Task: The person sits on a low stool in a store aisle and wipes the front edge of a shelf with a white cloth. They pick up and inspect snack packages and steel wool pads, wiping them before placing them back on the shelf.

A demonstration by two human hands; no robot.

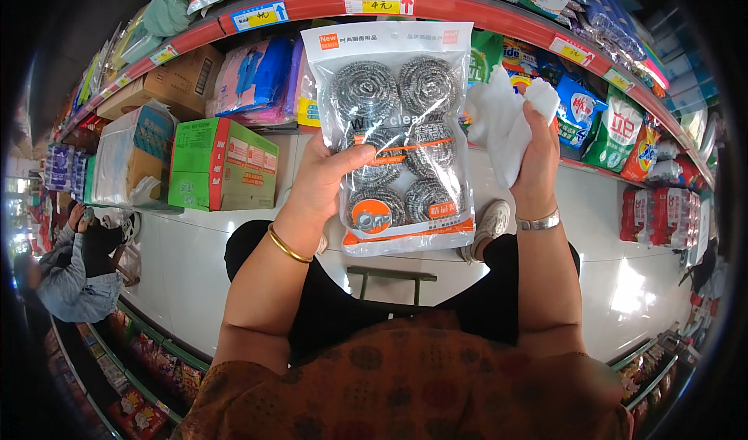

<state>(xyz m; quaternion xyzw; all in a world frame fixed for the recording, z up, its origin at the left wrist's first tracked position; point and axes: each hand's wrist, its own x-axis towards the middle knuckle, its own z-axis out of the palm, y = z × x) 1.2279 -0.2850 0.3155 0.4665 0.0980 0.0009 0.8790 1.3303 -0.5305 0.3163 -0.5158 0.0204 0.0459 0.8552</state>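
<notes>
My left hand (324, 180) grips the left edge of a clear plastic pack of steel wool scourers (403, 197), its thumb lying across the front. Several coiled scourers show through the film, and the pack bears printed writing and an orange band. It is held upright before the shelf. In my right hand (536, 168) is a crumpled white cloth (505, 127), pinched between thumb and fingers just right of the pack. The cloth hangs down and looks apart from the pack.
A red-edged shelf (467, 6) with price tags curves across the front. Below it stand a green carton (222, 164), folded raincoat packs (251, 78) and detergent bags (613, 127). Shrink-wrapped red cans (660, 215) sit at right. Another person (82, 270) sits at far left. A low stool (388, 279) is beneath me.
</notes>
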